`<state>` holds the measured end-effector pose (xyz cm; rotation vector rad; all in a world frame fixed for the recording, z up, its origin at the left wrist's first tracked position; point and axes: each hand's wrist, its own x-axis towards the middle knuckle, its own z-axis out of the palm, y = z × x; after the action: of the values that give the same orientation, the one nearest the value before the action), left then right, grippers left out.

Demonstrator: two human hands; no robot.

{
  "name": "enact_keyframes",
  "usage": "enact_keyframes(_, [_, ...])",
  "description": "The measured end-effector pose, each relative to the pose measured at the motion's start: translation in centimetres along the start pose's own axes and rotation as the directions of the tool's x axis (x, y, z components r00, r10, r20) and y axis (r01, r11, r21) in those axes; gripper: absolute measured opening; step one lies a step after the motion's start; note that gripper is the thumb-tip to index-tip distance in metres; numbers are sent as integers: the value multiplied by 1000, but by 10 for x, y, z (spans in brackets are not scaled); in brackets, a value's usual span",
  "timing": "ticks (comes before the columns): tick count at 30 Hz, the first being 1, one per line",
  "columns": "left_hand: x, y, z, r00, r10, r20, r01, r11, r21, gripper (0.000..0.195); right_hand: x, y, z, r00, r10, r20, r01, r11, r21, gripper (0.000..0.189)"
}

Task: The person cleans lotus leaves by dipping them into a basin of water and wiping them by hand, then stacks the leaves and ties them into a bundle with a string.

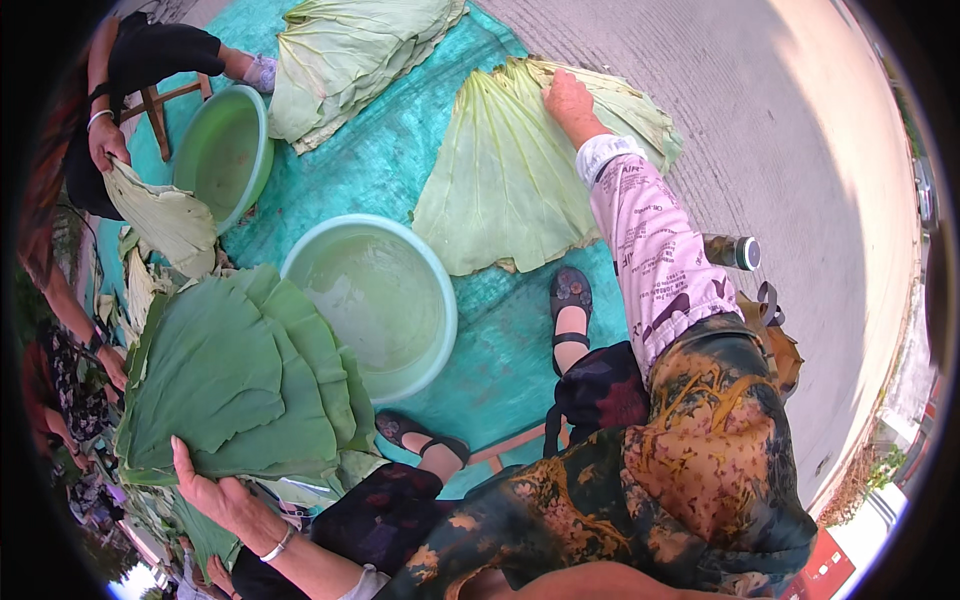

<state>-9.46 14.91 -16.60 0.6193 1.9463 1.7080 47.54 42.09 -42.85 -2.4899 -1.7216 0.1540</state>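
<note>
My left hand (217, 495) holds a fanned stack of dark green lotus leaves (232, 367) by its lower edge, thumb on top. That stack reaches over the left rim of a pale green plastic basin (367, 300) with water in it. Farther off, my right hand (570, 101) has its fingers curled on the narrow upper end of a pile of pale, folded lotus leaves (510, 180); its fingertips are partly hidden. The pile lies fanned out on a turquoise tarp (495, 330), with its wide edge towards my feet.
A second pale leaf pile (360, 60) lies at the back. At left, a co-worker's hand (109, 142) holds a pale leaf (161, 217) near another green basin (225, 150). A lidded jar (731, 251) and a brown bag (784, 349) are on the concrete at right.
</note>
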Motion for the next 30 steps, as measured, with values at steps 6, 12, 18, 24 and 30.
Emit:
enact_keyframes(6, [-9,15,19,989,-120,-90,108,986,-127,33,-3,12,10,1000,-3,-31,4,1000,28,35])
enact_keyframes(12, [-18,18,9,990,-108,-92,94,984,-153,31,-1,2,42,1000,9,26,-12,991,133,47])
enact_keyframes(18, [-8,10,3,990,-135,37,140,966,-218,27,17,6,49,980,-114,162,78,974,210,56])
enact_keyframes(24, [-19,37,-8,992,-96,86,119,940,-321,28,-79,-73,-82,909,-409,-83,349,637,688,32])
enact_keyframes(30, [-44,68,-53,955,-144,258,253,849,-463,34,-298,-287,-276,445,-867,-224,609,109,786,21])
